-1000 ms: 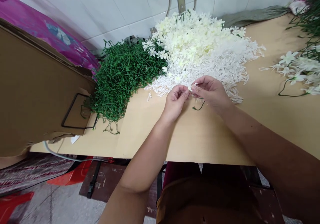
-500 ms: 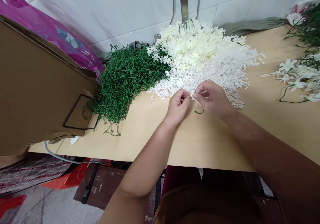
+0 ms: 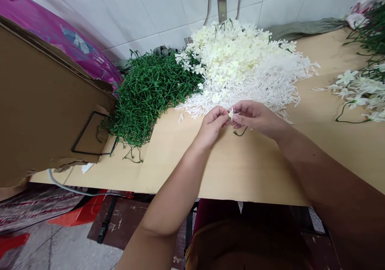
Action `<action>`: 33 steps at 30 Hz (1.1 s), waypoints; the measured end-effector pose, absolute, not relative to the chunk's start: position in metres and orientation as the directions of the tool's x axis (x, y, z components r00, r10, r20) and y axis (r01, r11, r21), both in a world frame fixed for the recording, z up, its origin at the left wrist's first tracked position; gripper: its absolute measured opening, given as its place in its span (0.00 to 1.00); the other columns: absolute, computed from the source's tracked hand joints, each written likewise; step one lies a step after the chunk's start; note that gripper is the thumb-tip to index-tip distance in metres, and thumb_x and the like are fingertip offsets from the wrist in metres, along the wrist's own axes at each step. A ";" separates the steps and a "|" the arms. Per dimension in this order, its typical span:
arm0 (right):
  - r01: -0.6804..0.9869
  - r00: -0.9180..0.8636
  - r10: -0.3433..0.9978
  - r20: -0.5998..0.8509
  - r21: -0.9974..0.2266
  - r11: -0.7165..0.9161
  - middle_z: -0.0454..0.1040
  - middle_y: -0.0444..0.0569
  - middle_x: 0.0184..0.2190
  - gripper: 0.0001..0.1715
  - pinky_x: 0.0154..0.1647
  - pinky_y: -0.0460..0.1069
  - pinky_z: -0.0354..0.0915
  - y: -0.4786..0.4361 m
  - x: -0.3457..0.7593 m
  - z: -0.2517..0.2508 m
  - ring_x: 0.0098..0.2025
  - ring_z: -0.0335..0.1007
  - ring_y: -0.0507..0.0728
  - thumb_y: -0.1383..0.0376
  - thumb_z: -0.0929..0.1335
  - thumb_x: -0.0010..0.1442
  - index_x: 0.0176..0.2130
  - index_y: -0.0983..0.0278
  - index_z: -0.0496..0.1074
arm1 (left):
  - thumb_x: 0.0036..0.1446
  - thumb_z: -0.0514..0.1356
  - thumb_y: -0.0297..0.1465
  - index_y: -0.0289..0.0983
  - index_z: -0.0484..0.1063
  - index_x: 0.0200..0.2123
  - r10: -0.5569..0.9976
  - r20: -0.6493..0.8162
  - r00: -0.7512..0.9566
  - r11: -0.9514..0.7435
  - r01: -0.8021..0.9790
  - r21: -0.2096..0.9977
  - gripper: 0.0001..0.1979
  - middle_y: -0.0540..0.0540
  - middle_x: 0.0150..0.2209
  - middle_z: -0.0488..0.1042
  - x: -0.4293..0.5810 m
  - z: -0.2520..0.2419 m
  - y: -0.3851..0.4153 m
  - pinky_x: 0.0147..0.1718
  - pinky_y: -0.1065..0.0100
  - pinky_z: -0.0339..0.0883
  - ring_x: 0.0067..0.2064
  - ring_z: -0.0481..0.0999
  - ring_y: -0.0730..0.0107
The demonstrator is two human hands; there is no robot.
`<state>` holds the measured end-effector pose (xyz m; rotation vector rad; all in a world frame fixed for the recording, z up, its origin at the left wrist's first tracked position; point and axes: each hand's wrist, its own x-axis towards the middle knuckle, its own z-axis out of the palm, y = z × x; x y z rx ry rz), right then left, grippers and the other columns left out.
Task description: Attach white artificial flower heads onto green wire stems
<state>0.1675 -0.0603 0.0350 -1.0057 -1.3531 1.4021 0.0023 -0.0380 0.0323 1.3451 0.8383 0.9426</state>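
Note:
A small white artificial flower (image 3: pixel 231 114) is pinched between the fingertips of my left hand (image 3: pixel 214 122). My right hand (image 3: pixel 254 116) is closed around the flower's other side, its thumb and fingertips touching it. From beneath the right fingers hangs a curved green plastic stem (image 3: pixel 240 133); whether it joins the flower is hidden. Just beyond my hands lies a heap of thin white sticks (image 3: pixel 264 85), with a mound of cream-white flower heads (image 3: pixel 231 53) behind it. Left of these sits a pile of green plastic stems (image 3: pixel 150 93).
Light brown cardboard (image 3: pixel 177 161) covers the table. A large cardboard box (image 3: pixel 45 97) and a purple bag (image 3: pixel 72 37) stand at the left, near a black wire frame (image 3: pixel 87 133). Assembled white flowers (image 3: pixel 357 91) lie at the right. A tiled wall (image 3: pixel 168 9) closes the back.
The flower shows more plainly between my fingertips, petals spread. My right fingers have shifted lower and stretched out around it. The view has moved slightly.

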 end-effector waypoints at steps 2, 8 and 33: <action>-0.056 -0.256 0.965 0.060 -0.997 0.047 0.73 0.43 0.23 0.20 0.28 0.47 0.69 -0.061 0.168 0.036 0.26 0.69 0.50 0.56 0.78 0.48 0.33 0.64 0.70 | 0.51 0.59 0.28 0.38 0.65 0.24 0.912 0.031 0.409 -0.007 -0.059 0.998 0.06 0.52 0.22 0.64 0.003 0.032 -0.038 0.29 0.70 0.57 0.26 0.61 0.76; -0.016 -0.188 0.976 0.108 -0.994 0.107 0.71 0.44 0.21 0.18 0.25 0.46 0.63 -0.060 0.169 0.039 0.24 0.66 0.49 0.57 0.77 0.50 0.28 0.65 0.71 | 0.51 0.63 0.34 0.38 0.65 0.26 0.881 0.070 0.468 -0.075 -0.010 0.997 0.09 0.52 0.23 0.65 -0.002 0.034 -0.037 0.29 0.71 0.58 0.27 0.62 0.76; -0.190 -0.147 0.989 -0.003 -0.981 -0.031 0.73 0.43 0.22 0.14 0.34 0.47 0.69 -0.054 0.169 0.034 0.28 0.69 0.49 0.63 0.78 0.47 0.25 0.65 0.72 | 0.42 0.73 0.39 0.36 0.68 0.27 0.946 0.095 0.310 -0.057 -0.130 0.990 0.19 0.49 0.28 0.77 -0.005 0.032 -0.034 0.29 0.73 0.64 0.28 0.73 0.76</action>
